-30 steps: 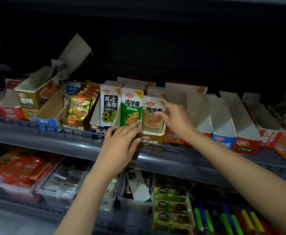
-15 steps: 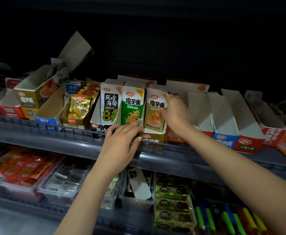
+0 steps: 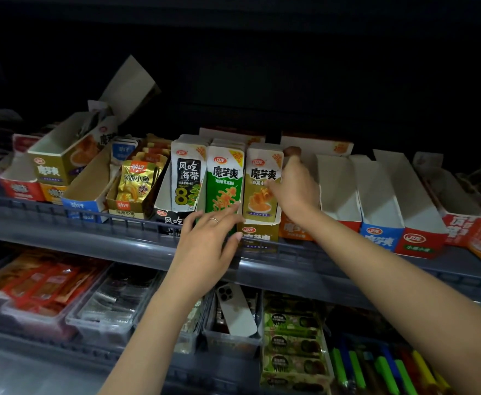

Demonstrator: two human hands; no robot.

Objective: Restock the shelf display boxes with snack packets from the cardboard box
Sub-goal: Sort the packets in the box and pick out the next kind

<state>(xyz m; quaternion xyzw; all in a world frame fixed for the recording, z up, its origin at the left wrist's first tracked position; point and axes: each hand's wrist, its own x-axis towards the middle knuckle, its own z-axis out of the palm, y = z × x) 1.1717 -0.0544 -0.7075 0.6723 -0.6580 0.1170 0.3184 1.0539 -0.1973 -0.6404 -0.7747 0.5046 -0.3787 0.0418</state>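
The grey upper shelf point(image 3: 62, 223) carried the gold display box point(image 3: 258, 233), with other display boxes ranged to either side of it. The right hand point(image 3: 296, 192) gripped the upright gold snack packets point(image 3: 262, 181) standing in that box, thumb on their front. The left hand point(image 3: 205, 243), fingers straight and spread, touched the green packets point(image 3: 223, 183) just left of it.

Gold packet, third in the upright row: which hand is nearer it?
Right. The right hand holds the gold packet by its right edge; the left hand sits below and left, fingertips at the base of the green packet.
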